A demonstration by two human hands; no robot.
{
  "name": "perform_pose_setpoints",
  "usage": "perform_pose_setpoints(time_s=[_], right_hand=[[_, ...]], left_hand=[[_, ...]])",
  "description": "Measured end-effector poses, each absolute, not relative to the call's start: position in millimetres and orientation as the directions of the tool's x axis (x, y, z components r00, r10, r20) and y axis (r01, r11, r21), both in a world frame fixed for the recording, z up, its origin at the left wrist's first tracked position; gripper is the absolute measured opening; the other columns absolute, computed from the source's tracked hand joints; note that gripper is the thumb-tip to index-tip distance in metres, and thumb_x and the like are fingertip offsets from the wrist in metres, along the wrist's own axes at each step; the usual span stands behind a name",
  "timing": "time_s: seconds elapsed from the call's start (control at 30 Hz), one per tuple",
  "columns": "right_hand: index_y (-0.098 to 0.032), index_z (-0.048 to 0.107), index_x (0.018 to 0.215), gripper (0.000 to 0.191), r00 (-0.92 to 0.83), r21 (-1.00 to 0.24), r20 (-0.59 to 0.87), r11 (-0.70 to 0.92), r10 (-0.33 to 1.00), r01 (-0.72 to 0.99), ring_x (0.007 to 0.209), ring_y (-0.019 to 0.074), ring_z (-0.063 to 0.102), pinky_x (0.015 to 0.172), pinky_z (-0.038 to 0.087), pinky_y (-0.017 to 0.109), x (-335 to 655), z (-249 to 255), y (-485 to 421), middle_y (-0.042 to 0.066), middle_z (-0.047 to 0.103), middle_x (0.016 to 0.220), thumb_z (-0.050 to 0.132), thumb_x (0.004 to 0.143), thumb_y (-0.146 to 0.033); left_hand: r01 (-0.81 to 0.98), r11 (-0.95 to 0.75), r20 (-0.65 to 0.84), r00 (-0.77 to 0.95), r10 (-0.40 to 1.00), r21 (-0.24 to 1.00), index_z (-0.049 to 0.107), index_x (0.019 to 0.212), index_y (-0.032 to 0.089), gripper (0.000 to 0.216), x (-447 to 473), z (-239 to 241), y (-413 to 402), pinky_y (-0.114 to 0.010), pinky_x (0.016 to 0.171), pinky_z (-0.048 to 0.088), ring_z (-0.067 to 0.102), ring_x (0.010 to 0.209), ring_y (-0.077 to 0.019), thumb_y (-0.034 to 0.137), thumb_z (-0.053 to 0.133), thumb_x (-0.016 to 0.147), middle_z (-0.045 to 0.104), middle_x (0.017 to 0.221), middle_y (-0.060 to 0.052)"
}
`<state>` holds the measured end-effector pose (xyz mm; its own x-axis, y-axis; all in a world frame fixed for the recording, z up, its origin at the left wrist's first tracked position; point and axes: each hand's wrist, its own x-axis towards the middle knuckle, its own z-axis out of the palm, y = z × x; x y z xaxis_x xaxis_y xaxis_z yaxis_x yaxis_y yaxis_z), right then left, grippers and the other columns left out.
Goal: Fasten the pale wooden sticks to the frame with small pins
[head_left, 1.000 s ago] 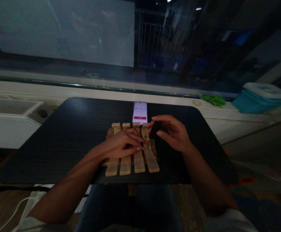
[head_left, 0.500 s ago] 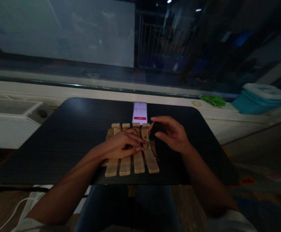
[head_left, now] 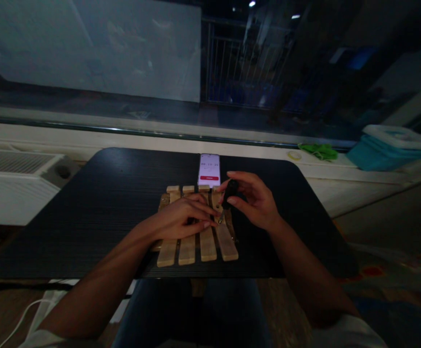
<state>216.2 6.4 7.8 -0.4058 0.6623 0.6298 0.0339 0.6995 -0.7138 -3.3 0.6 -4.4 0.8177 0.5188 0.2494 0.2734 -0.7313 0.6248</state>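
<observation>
Four-slat woodwork, light brown slats (head_left: 208, 245) fixed across darker crosspieces, lies on the black table. My left hand (head_left: 183, 215) rests across the slats with fingers stretched to the right, pressing on the wood. Its fingertips are beside a small shiny metal piece, perhaps a screw, on the rightmost slat (head_left: 226, 242); whether they touch it I cannot tell. In my right hand (head_left: 257, 200) is a screwdriver with a black handle (head_left: 231, 189), held between thumb and fingers. It stands tilted, its shaft pointing down to the metal piece. A dark hole shows just above on that slat.
Behind the slats a lit phone (head_left: 209, 169) lies on the black table (head_left: 123, 179). On the windowsill are a tape roll (head_left: 294, 155), a green cloth (head_left: 319, 151) and a teal container (head_left: 387, 150). A white radiator (head_left: 18, 186) stands left of the table.
My right hand has shifted slightly left and its fingers have turned the screwdriver handle more upright. My left hand and the slats stay in place.
</observation>
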Motion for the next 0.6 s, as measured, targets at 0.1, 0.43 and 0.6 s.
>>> perform_pose_setpoints(time_s=[0.1,0.43,0.6], right_hand=[[-0.031,0.057,0.120,0.037,-0.445,-0.686,0.646,0.727,0.620,0.017,0.085,0.0139,0.068,0.073,0.056,0.031,217.4,7.8,7.0,0.002,0.069,0.110,0.063,0.084,-0.024],[-0.027,0.056,0.122,0.034,-0.461,-0.735,0.605,0.678,0.649,-0.009,0.093,0.0148,0.068,0.081,0.058,0.033,219.6,9.0,3.9,0.005,0.069,0.109,0.055,0.089,-0.025],[-0.028,0.054,0.122,0.037,-0.421,-0.762,0.596,0.647,0.684,-0.028,0.085,0.0146,0.067,0.076,0.058,0.034,218.1,4.7,5.7,0.003,0.068,0.098,0.060,0.086,-0.030]], left_hand=[[0.273,-0.737,0.249,0.821,0.514,0.619,0.073,0.104,0.023,0.026,-3.3,-5.7,1.0,-0.039,0.093,0.045,0.058,0.104,-0.0214,0.015,0.054,0.088,0.070,0.112,-0.003],[0.287,-0.740,0.231,0.828,0.511,0.608,0.072,0.106,0.024,0.026,-4.9,-6.6,1.5,-0.041,0.098,0.043,0.057,0.109,-0.0211,0.018,0.052,0.091,0.069,0.115,-0.003],[0.284,-0.735,0.241,0.820,0.518,0.616,0.072,0.105,0.024,0.025,-5.4,-6.9,1.0,-0.041,0.097,0.043,0.056,0.110,-0.0210,0.018,0.052,0.091,0.069,0.115,-0.003]])
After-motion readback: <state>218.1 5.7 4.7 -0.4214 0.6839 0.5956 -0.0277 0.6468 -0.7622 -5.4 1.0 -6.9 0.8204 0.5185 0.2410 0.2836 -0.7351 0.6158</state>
